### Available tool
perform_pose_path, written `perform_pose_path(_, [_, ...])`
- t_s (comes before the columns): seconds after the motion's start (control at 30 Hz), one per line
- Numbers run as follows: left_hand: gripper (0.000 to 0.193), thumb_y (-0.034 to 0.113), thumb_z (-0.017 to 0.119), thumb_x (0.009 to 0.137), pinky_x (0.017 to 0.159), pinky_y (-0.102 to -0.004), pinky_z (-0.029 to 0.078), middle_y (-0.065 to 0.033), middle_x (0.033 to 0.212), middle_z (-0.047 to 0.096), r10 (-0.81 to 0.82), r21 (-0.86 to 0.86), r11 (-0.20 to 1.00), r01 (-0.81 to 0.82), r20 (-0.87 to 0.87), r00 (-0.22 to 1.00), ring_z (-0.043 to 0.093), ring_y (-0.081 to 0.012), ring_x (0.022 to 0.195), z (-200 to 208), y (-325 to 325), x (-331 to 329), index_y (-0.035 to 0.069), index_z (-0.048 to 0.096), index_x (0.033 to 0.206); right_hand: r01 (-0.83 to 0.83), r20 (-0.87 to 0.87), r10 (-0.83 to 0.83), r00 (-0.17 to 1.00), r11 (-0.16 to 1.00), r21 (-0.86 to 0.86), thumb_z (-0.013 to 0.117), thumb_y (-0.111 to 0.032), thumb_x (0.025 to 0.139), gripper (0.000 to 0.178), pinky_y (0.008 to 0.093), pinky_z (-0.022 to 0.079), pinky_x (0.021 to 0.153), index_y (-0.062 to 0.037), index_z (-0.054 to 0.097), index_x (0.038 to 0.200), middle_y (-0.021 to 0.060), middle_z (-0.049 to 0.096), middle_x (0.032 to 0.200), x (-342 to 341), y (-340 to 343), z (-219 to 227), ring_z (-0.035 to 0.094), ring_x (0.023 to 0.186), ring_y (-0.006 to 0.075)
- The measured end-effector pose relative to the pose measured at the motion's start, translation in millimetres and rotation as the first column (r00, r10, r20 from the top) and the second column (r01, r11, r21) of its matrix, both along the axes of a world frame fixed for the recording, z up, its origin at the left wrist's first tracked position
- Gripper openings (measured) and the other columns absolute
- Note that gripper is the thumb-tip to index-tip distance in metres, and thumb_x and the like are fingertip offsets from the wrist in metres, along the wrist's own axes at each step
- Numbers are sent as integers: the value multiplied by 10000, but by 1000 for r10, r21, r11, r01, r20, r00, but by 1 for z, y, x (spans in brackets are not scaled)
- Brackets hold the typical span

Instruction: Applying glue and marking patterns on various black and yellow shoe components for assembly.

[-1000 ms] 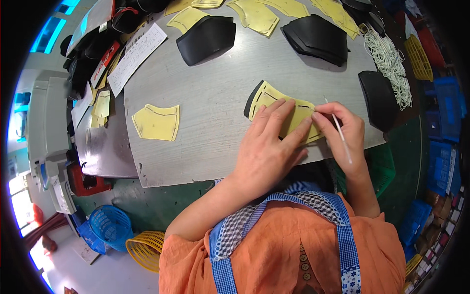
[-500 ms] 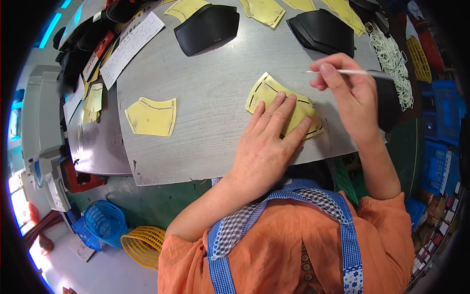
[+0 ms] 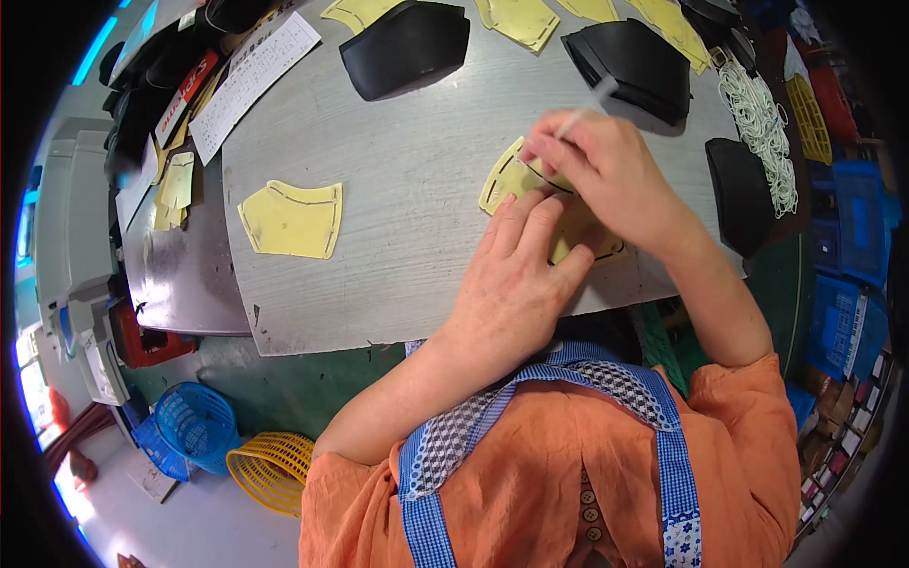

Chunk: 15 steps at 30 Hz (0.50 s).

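Note:
My left hand [image 3: 511, 270] lies with fingers spread on a yellow card pattern piece [image 3: 500, 182], which has dark slots along its edges. Over the same piece, my right hand [image 3: 611, 175] pinches a slim white pen [image 3: 589, 106]. The pen's upper end is blurred and leans to the upper right; its tip is hidden behind my fingers near the pattern's top edge. My two hands are close together, the right one covering much of the pattern's right side. A second yellow pattern piece [image 3: 294, 220] rests alone at the left of the grey table [image 3: 398, 227].
Stacked black cut pieces [image 3: 407, 49] and a thicker black stack [image 3: 636, 68] lie at the far side among more yellow patterns [image 3: 519, 19]. Another black piece [image 3: 743, 194] sits at the right edge beside bundled pale cord [image 3: 757, 133]. Papers [image 3: 254, 85] line the left.
My right hand has moved left and down onto the pattern piece with the pen, which now points more upright. My left hand stays on the pattern with its fingers slightly more bent.

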<state>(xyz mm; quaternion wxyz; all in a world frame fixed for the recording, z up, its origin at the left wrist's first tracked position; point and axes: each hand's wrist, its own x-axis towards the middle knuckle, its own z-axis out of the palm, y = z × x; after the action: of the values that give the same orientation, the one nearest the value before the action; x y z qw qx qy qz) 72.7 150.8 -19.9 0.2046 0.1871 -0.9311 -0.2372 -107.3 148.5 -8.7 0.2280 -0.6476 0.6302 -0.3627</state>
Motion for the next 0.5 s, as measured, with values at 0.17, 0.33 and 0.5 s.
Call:
perform_pose_path(0.17, [377, 119, 685, 770, 1010, -430, 455, -135, 1284, 546, -3, -2, 1000, 3, -13, 1000, 517, -340, 1221, -1, -9, 4, 129, 669, 1146, 167, -150, -152, 977, 982, 93, 580, -171, 944, 187, 421, 487, 711, -3, 653, 902, 177, 647, 832, -14, 56, 17, 622, 768, 364])
perform_pose_path(0.33, [377, 167, 740, 756, 1014, -434, 443, -80, 1201, 604, -3, -47, 999, 4, 23, 1000, 533, -298, 1210, 4, -23, 2, 148, 673, 1126, -77, -203, 62, 977, 995, -68, 550, -144, 969, 185, 392, 485, 672, -8, 653, 896, 140, 633, 793, 6, 84, 11, 618, 720, 315])
perform_pose_path(0.5, [533, 202, 826, 683, 1064, -468, 394, -101, 1256, 568, -100, -70, 991, 113, 170, 980, 532, -311, 1205, 25, -48, -18, 148, 610, 1167, 302, 199, -374, 906, 899, 318, 646, -128, 914, 134, 324, 485, 752, -10, 664, 974, 100, 649, 834, -12, 96, 19, 639, 837, 239])
